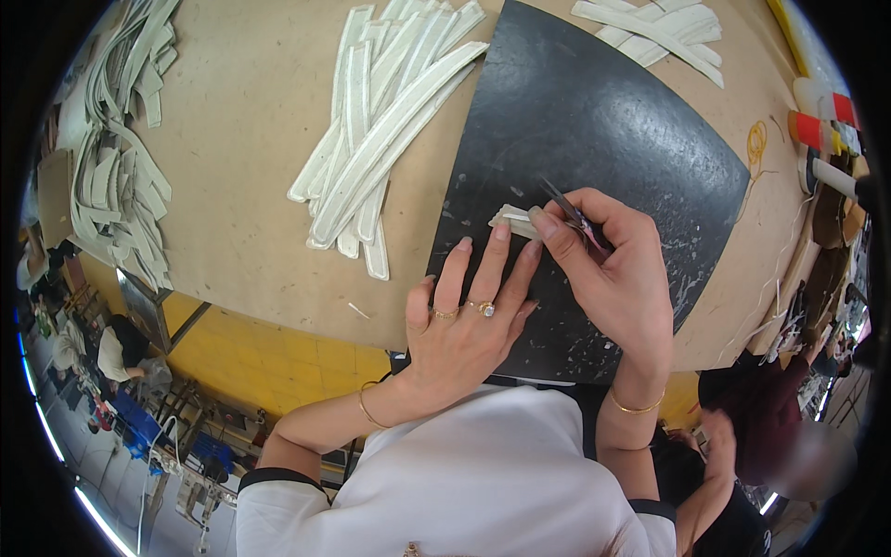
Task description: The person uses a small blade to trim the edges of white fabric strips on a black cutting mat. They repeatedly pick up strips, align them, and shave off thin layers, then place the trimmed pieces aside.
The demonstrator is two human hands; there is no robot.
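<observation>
A short pale strip with a white edge [513, 219] lies on the black mat [594, 102]. My left hand [473, 302] is spread flat on the mat, its fingers stretched out and the tips pressing on the strip's near edge. My right hand [617, 269] is curled around small dark scissors [564, 201], whose points stick out past the fingers to the upper left. The thumb of this hand rests at the strip's right end. The fingers hide part of the scissors' handles and part of the strip.
Left of the mat is a pile of long cream strips [367, 139]; more strips [664, 28] lie beyond it. A heap of grey-white strips [121, 186] hangs over the table's left side. Yellow thread [757, 144] and red-banded containers [807, 130] are at right. Another person's arm [715, 464] is at lower right.
</observation>
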